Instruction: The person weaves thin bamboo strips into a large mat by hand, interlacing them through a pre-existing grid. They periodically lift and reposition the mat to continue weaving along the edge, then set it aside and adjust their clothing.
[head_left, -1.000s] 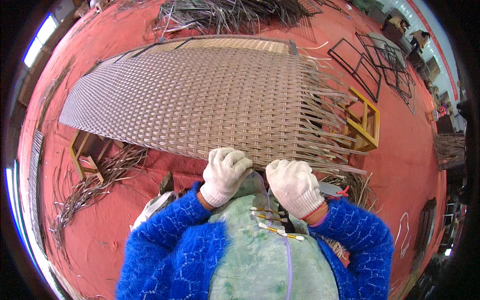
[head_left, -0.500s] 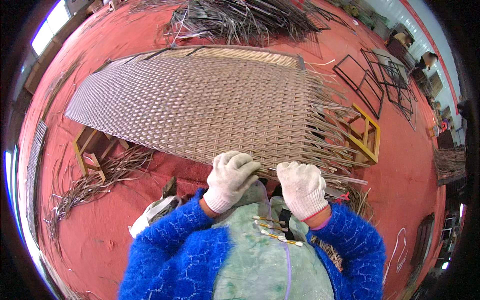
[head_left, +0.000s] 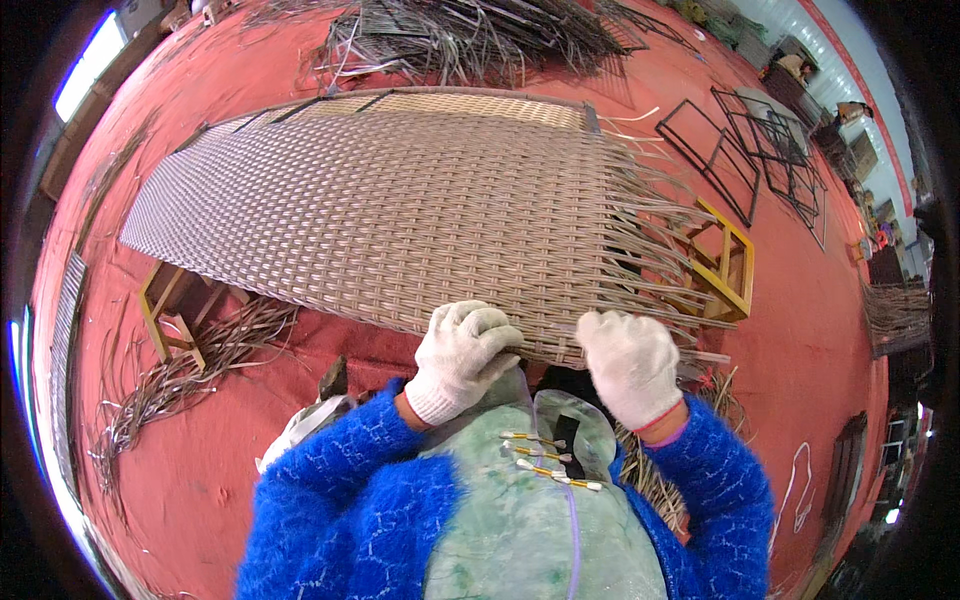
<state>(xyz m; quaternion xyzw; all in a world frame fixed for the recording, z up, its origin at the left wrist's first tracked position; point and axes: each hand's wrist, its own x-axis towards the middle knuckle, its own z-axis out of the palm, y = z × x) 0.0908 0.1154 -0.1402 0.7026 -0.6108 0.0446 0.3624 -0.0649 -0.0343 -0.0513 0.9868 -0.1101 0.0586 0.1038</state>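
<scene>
A large brown wicker panel [head_left: 380,220], woven from flat plastic strips, lies raised in front of me. My left hand [head_left: 465,360], in a white knit glove, is closed over its near edge. At the same edge, close to the right end, my gloved right hand [head_left: 632,365] is curled into a fist; whatever its fingers grip is hidden. Loose strip ends [head_left: 665,275] fan out from the panel's right side, and a few stick out beyond my right hand. A green apron [head_left: 500,500] with several small yellow-and-white pieces fixed on it covers my front.
Yellow wooden stools [head_left: 738,270] stand under the panel's ends. Cut strips [head_left: 190,370] litter the red floor at left. A heap of dark strips [head_left: 470,40] lies beyond the panel, with black metal frames [head_left: 710,160] at right. People are in the far right background.
My right hand has moved a little right along the edge, still closed. My left hand stays nearly in place. The view has shifted slightly.
</scene>
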